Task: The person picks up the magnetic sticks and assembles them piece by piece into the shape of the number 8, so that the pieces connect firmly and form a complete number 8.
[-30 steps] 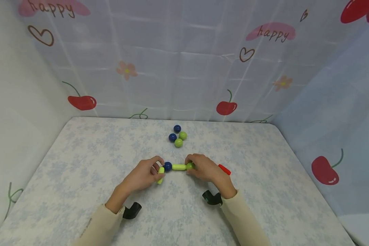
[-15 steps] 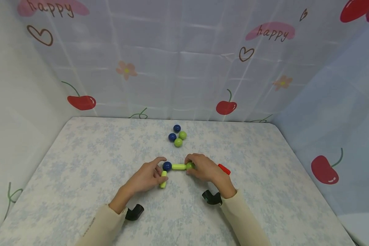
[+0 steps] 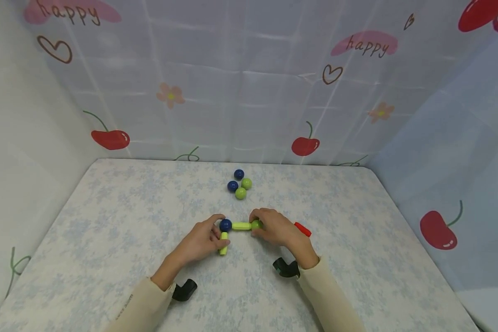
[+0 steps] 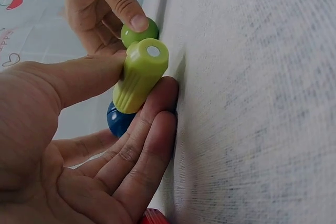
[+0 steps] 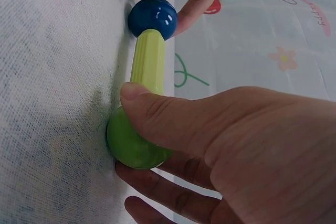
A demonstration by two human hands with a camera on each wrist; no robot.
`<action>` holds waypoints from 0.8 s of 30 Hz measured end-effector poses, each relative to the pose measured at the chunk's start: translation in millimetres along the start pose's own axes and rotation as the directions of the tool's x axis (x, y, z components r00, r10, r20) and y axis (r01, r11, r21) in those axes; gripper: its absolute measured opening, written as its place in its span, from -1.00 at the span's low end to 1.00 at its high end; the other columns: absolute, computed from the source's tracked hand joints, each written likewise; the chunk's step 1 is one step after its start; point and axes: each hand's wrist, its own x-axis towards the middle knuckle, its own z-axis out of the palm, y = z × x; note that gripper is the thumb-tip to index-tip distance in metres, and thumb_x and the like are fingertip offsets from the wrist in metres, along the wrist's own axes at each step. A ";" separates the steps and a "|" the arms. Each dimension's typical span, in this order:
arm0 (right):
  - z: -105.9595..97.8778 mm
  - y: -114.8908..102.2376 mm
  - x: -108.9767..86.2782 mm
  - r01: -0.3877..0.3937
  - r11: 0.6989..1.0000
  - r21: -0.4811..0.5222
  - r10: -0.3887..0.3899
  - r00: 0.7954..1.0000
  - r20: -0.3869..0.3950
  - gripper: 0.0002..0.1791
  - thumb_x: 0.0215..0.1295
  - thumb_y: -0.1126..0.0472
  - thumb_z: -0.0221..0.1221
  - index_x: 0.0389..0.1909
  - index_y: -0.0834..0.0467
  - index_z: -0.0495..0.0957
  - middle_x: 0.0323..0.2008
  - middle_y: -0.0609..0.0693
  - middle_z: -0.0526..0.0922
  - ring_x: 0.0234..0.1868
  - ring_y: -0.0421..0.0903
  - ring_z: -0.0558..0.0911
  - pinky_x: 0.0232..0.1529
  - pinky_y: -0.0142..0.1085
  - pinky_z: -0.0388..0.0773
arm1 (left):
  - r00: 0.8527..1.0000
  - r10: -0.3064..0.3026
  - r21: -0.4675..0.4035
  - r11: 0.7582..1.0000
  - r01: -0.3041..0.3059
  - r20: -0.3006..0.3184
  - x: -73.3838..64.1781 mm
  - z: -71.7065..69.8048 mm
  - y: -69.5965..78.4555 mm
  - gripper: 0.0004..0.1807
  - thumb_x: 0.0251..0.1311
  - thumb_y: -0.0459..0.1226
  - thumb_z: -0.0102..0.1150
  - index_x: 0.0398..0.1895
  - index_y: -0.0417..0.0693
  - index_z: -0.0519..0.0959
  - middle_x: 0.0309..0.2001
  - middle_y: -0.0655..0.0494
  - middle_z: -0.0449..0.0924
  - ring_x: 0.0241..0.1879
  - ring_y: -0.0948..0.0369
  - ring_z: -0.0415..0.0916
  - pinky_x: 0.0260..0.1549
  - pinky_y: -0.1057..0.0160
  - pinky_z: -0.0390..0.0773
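Observation:
My left hand (image 3: 201, 240) pinches a short yellow-green magnetic rod (image 4: 139, 77) between thumb and fingers, a pale round spot on its near end. The rod's other end meets or nearly meets a blue ball (image 5: 152, 18), and my left index finger reaches along that ball's far side. A second yellow-green rod (image 3: 241, 226) lies on the table, joining the blue ball to a green ball (image 5: 134, 140). My right hand (image 3: 275, 227) grips that green ball, thumb on one side and fingers on the other.
Beyond the hands stand loose blue balls (image 3: 239, 174) and green balls (image 3: 240, 193). A red rod (image 3: 303, 229) lies right of my right hand. Another red piece (image 4: 153, 216) shows at the left wrist view's lower edge. Black wrist mounts (image 3: 185, 290) hang near the table.
My left hand has shifted slightly right and toward me, swinging its rod round to the near side of the blue ball. My right hand stays on the green ball.

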 end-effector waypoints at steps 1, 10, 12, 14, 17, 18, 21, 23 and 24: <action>0.0 0.1 -0.1 0.000 1.000 0.000 0.000 1.000 0.002 -0.75 0.28 0.19 0.36 -0.07 0.09 0.58 -0.16 -0.05 0.64 -0.20 -0.14 0.51 -0.01 -0.16 0.52 | 1.000 0.001 -0.001 1.000 -0.001 -0.003 -0.1 0.4 -0.2 -0.27 0.22 -0.25 0.38 0.42 -0.21 0.29 -0.26 0.10 0.59 -0.39 0.29 0.53 -0.31 0.24 0.52; 0.9 -0.5 0.1 0.004 1.000 -0.004 -0.004 1.000 -0.012 -0.74 0.26 0.20 0.38 -0.08 0.11 0.59 -0.16 -0.04 0.64 -0.19 -0.13 0.52 0.00 -0.14 0.52 | 0.999 0.027 0.000 1.000 -0.027 -0.032 -0.2 2.6 -1.6 -0.28 0.23 -0.25 0.38 0.40 -0.24 0.30 -0.27 0.10 0.59 -0.41 0.31 0.54 -0.32 0.24 0.54; 1.0 -1.1 -0.2 -0.001 1.000 -0.005 0.001 1.000 -0.012 -0.74 0.25 0.20 0.38 -0.08 0.11 0.59 -0.16 -0.04 0.64 -0.19 -0.13 0.52 0.00 -0.14 0.52 | 0.999 0.029 -0.004 1.000 -0.029 -0.032 -0.2 3.0 -1.5 -0.27 0.23 -0.25 0.38 0.40 -0.24 0.30 -0.28 0.09 0.59 -0.42 0.30 0.54 -0.33 0.24 0.54; 1.1 -1.5 -0.3 -0.003 1.000 -0.004 0.003 1.000 -0.011 -0.74 0.25 0.21 0.38 -0.07 0.11 0.59 -0.15 -0.04 0.64 -0.19 -0.13 0.52 0.00 -0.14 0.53 | 0.999 0.028 -0.003 1.000 -0.029 -0.033 -0.2 3.3 -1.3 -0.28 0.23 -0.25 0.38 0.40 -0.24 0.30 -0.28 0.09 0.58 -0.42 0.30 0.54 -0.34 0.25 0.53; 1.0 -2.0 -0.3 -0.004 1.000 -0.001 0.004 1.000 -0.009 -0.74 0.26 0.21 0.38 -0.07 0.11 0.59 -0.15 -0.04 0.64 -0.19 -0.13 0.52 0.00 -0.13 0.53 | 0.999 0.025 0.003 1.000 -0.025 -0.038 -0.4 3.4 -0.5 -0.29 0.24 -0.25 0.37 0.40 -0.24 0.31 -0.28 0.09 0.58 -0.42 0.30 0.53 -0.34 0.25 0.53; 1.0 -2.1 -0.4 -0.004 1.000 -0.002 0.004 1.000 -0.009 -0.74 0.26 0.21 0.38 -0.07 0.11 0.59 -0.15 -0.04 0.64 -0.18 -0.13 0.52 0.00 -0.13 0.53 | 0.999 0.026 0.006 1.000 -0.025 -0.040 -0.6 3.3 -0.1 -0.30 0.24 -0.25 0.37 0.40 -0.24 0.31 -0.28 0.09 0.59 -0.42 0.30 0.53 -0.34 0.25 0.53; 0.7 -2.4 -0.3 -0.006 1.000 -0.002 0.006 1.000 -0.006 -0.74 0.26 0.21 0.38 -0.07 0.10 0.59 -0.14 -0.04 0.64 -0.17 -0.13 0.53 0.02 -0.13 0.53 | 0.999 0.024 0.012 1.000 -0.023 -0.047 -1.2 3.0 0.7 -0.31 0.26 -0.25 0.35 0.39 -0.24 0.31 -0.27 0.08 0.60 -0.42 0.30 0.53 -0.34 0.25 0.53; 0.8 -2.5 -0.1 -0.009 1.000 -0.005 0.009 1.000 -0.003 -0.74 0.26 0.20 0.38 -0.07 0.10 0.59 -0.13 -0.04 0.64 -0.17 -0.13 0.53 0.02 -0.13 0.53 | 0.999 0.019 0.014 1.000 -0.018 -0.051 -1.4 3.3 0.9 -0.33 0.26 -0.25 0.35 0.39 -0.23 0.32 -0.27 0.08 0.60 -0.42 0.30 0.53 -0.34 0.25 0.53; 0.8 -2.6 -0.1 -0.011 1.000 -0.007 0.011 1.000 -0.002 -0.74 0.26 0.20 0.37 -0.06 0.10 0.59 -0.13 -0.05 0.64 -0.17 -0.13 0.53 0.03 -0.13 0.53 | 0.999 0.014 0.015 1.000 -0.014 -0.052 -1.5 3.6 1.0 -0.33 0.26 -0.25 0.34 0.39 -0.23 0.32 -0.27 0.08 0.60 -0.41 0.30 0.53 -0.34 0.25 0.53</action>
